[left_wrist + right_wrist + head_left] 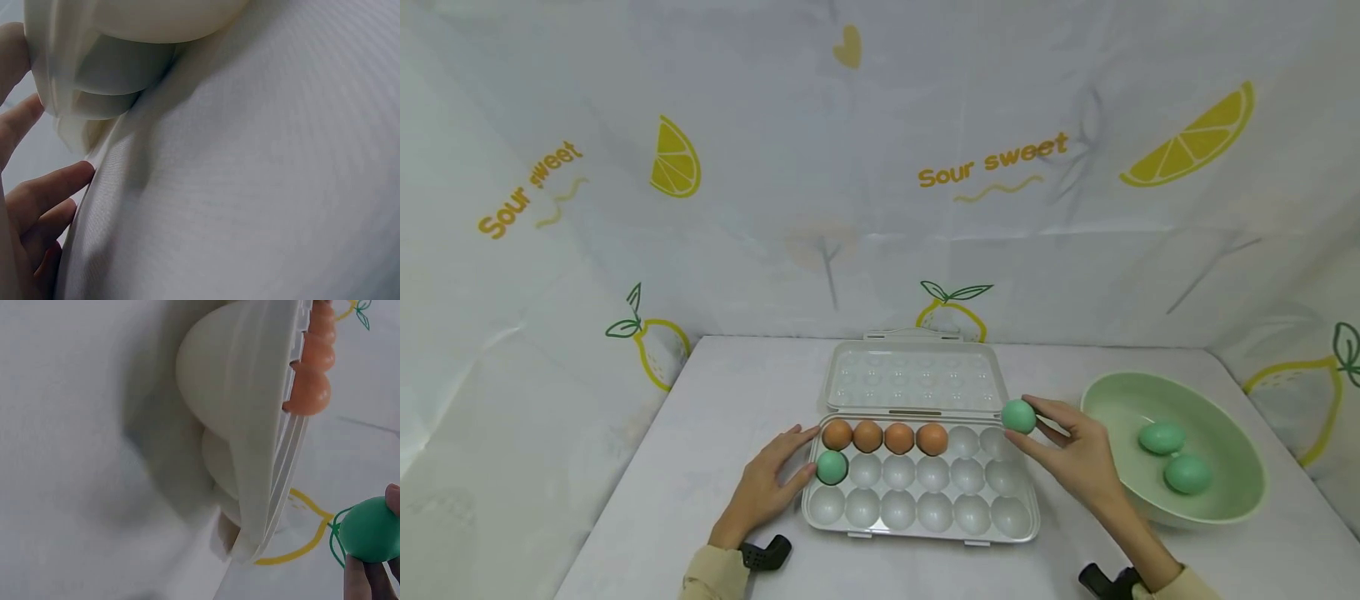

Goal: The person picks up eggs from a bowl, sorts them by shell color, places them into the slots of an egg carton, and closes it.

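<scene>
A white egg tray (917, 490) lies with its lid (917, 377) folded back behind it. Several brown eggs (898, 437) fill the left part of its back row, and one green egg (831, 467) sits in the middle row at the far left. My right hand (1075, 450) pinches another green egg (370, 530) between thumb and fingertips, over the tray's back right corner. At the tray's left edge my left hand (769, 477) touches the rim with thumb and fingers fairly straight; the left wrist view shows its fingers (50, 187) beside the tray's underside.
A light green bowl (1123, 479) stands to the right, with two green eggs (1187, 473) in it. Behind the table hangs a white cloth (880, 250) printed with lemons. A black wrist strap device (767, 552) is on the left wrist.
</scene>
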`<state>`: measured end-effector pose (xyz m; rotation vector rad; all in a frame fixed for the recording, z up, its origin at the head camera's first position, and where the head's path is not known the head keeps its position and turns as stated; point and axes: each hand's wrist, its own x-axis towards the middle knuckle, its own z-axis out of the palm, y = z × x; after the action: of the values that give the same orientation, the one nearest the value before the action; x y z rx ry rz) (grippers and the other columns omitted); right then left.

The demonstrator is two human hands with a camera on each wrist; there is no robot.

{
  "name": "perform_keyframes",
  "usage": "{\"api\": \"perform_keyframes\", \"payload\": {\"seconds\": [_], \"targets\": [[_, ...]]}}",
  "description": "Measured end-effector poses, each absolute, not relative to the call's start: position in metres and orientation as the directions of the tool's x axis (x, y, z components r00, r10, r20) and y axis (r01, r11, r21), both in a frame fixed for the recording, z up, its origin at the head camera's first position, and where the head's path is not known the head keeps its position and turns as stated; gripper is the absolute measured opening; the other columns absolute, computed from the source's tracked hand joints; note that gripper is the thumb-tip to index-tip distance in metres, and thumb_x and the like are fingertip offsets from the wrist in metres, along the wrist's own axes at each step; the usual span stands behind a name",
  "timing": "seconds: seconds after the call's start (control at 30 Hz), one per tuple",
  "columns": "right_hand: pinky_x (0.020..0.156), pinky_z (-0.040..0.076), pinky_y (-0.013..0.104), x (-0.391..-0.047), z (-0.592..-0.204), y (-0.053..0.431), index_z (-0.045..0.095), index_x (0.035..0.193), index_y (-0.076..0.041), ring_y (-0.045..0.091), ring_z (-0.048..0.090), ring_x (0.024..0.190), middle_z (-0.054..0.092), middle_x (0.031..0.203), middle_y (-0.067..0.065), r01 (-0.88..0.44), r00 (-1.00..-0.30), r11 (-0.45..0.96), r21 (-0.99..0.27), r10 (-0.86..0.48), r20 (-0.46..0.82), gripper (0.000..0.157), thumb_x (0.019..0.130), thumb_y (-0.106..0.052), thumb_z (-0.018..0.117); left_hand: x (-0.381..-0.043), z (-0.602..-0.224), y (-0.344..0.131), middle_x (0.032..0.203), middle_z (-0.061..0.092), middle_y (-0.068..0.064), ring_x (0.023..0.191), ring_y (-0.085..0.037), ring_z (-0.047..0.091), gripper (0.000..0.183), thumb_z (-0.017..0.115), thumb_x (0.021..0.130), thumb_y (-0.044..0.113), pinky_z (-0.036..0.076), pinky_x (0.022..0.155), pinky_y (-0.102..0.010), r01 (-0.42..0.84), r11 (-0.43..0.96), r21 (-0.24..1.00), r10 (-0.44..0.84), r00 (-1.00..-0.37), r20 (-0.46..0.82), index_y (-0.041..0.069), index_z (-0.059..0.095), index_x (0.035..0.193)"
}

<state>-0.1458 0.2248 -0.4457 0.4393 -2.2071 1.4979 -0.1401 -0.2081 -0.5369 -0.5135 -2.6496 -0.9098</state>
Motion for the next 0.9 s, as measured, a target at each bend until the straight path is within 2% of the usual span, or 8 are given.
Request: {"api": "perform_keyframes", "payload": {"seconds": [0.07,0.3,0.47,0.57,0.7,0.9], "targets": [[0.091,0.057,0.011,-0.147,-0.448,0.216,0.071,0.118,0.009,-0.012,0.064,0.108,0.07,0.112,-0.017,-0.489,-0.856,0.365,-0.792,-0.025,0.517,0.051,0.068,0.016,0.085,-0.14,-0.537,-0.208,0.144,0.065,-0.005,0.138,-0.034,0.057,0.052,0.073,0.091,0.027,0.047,0.115,-0.058,0.42,0.739,0.527,0.236,-0.894,0.382,0.025,0.061,0.143],[0.092,0.057,0.012,-0.148,-0.453,0.189,0.07,0.121,0.008,-0.012,0.062,0.11,0.072,0.112,0.02,-0.451,-0.886,0.336,-0.827,-0.056,0.461,0.052,0.072,0.01,0.086,-0.141,-0.539,-0.209,0.144,0.064,-0.004,0.139,-0.034,0.057,0.053,0.072,0.092,0.028,0.045,0.117,-0.056,0.423,0.742,0.52,0.241,-0.892,0.382,0.025,0.061,0.143],[0.093,0.056,0.011,-0.147,-0.457,0.173,0.068,0.124,0.008,-0.014,0.06,0.112,0.07,0.118,0.023,-0.43,-0.9,0.32,-0.844,-0.074,0.43,0.054,0.073,0.009,0.086,-0.141,-0.538,-0.209,0.144,0.064,-0.004,0.139,-0.034,0.056,0.053,0.073,0.092,0.028,0.045,0.117,-0.056,0.424,0.741,0.521,0.243,-0.892,0.381,0.025,0.061,0.143],[0.093,0.057,0.013,-0.147,-0.46,0.163,0.068,0.125,0.008,-0.013,0.06,0.113,0.07,0.121,0.02,-0.432,-0.9,0.288,-0.854,-0.083,0.427,0.055,0.073,0.009,0.086,-0.141,-0.538,-0.209,0.144,0.064,-0.004,0.139,-0.034,0.056,0.053,0.073,0.092,0.028,0.045,0.117,-0.056,0.423,0.74,0.522,0.243,-0.893,0.38,0.025,0.061,0.143],[0.093,0.057,0.015,-0.146,-0.464,0.148,0.069,0.123,0.007,-0.011,0.061,0.113,0.071,0.118,0.017,-0.436,-0.9,0.246,-0.866,-0.09,0.427,0.054,0.072,0.007,0.087,-0.141,-0.538,-0.209,0.144,0.065,-0.004,0.138,-0.034,0.057,0.053,0.073,0.091,0.028,0.046,0.116,-0.057,0.426,0.742,0.517,0.243,-0.891,0.384,0.025,0.061,0.142],[0.093,0.059,0.019,-0.142,-0.472,0.122,0.071,0.117,0.009,-0.008,0.064,0.11,0.071,0.115,0.026,-0.437,-0.898,0.142,-0.888,-0.13,0.421,0.049,0.071,0.009,0.087,-0.142,-0.538,-0.209,0.144,0.065,-0.004,0.138,-0.033,0.057,0.053,0.073,0.091,0.028,0.046,0.116,-0.057,0.427,0.743,0.515,0.246,-0.89,0.383,0.024,0.061,0.142]]}}
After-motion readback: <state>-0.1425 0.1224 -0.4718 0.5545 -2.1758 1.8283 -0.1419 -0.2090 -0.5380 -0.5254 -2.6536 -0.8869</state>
